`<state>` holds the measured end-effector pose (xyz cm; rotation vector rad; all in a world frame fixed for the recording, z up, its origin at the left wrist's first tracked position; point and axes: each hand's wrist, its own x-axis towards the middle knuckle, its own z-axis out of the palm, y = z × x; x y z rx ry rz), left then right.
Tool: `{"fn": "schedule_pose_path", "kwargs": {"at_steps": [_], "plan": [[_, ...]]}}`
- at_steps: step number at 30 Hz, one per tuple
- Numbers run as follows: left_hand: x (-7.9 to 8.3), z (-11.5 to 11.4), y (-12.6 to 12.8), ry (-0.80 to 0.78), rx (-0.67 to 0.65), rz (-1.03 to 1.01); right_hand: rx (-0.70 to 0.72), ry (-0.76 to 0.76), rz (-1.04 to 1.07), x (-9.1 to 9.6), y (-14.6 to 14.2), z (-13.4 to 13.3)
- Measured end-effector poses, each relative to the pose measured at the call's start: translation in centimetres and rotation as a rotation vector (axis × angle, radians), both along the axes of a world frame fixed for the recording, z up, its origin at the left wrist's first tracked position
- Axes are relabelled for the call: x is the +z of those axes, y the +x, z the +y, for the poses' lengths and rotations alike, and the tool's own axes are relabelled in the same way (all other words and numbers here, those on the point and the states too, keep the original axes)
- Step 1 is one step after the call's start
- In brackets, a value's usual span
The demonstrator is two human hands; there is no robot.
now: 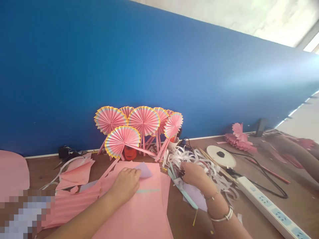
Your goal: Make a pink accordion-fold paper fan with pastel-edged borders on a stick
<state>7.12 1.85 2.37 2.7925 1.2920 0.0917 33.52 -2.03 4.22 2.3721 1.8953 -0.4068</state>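
My left hand (128,181) has its fingers curled together over a piece of lilac paper (146,170). Under it lies a large pink paper sheet (139,212) with a thin pale blue strip (148,191) across it. My right hand (195,174), wearing bracelets, is closed beside a heap of curled white paper strips (179,153). Something dark shows at its fingertips, too small to name. Another lilac piece (195,196) and a pale blue strip (188,196) lie below that hand. Pleated pink paper fans (144,121) with yellow edges stand behind both hands.
A blue partition (149,66) rises behind the table. On the right are a white power strip (271,209), a black cable (271,192) and a round white lid-like disc (221,156). Another person's arm (296,149) reaches in at far right. Pleated pink paper (72,205) lies left.
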Motion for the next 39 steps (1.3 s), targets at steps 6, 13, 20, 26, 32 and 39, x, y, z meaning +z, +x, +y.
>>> {"fn": "schedule_pose_path", "kwargs": {"at_steps": [6,13,20,26,32,39], "plan": [[1.7,0.0,-1.1,-0.082,0.208,-0.196,0.055,-0.045,0.353,2.3,2.6,-0.3],[2.3,0.3,-1.8,-0.682,0.238,-0.959,0.04,-0.028,0.572,3.2,4.5,-1.3],[2.6,0.1,-0.7,-1.138,0.251,-1.307,0.056,-0.032,0.86,3.8,4.5,-2.2],[2.2,0.9,3.1,-1.406,-0.039,-1.44,0.083,0.027,1.524,3.2,3.0,-0.9],[2.2,2.5,7.5,-1.24,-0.266,-1.171,0.083,0.037,1.61,2.3,2.9,-0.5],[2.7,4.1,7.9,-1.042,-0.166,-1.124,-0.02,0.119,1.491,3.3,4.5,-1.2]]}}
